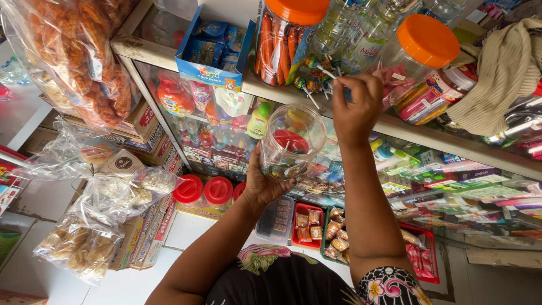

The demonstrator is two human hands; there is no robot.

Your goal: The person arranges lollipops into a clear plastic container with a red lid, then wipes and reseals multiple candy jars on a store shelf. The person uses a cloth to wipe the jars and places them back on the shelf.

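Orange lids (427, 39) on clear jars (291, 141); red lids (203, 189) lower down; blue carton (212, 48); flowered sleeve (389, 287); beige cloth (499, 73).

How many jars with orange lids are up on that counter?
2: one orange-lidded jar stands at the counter's middle, another lies tilted right of the raised right hand. Others may be hidden.

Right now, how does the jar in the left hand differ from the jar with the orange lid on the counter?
The held jar has no lid and is nearly empty; the orange-lidded jar is closed and full of sweets. The left hand tilts the held jar; the orange-lidded jar lies on the counter. Both are clear plastic.
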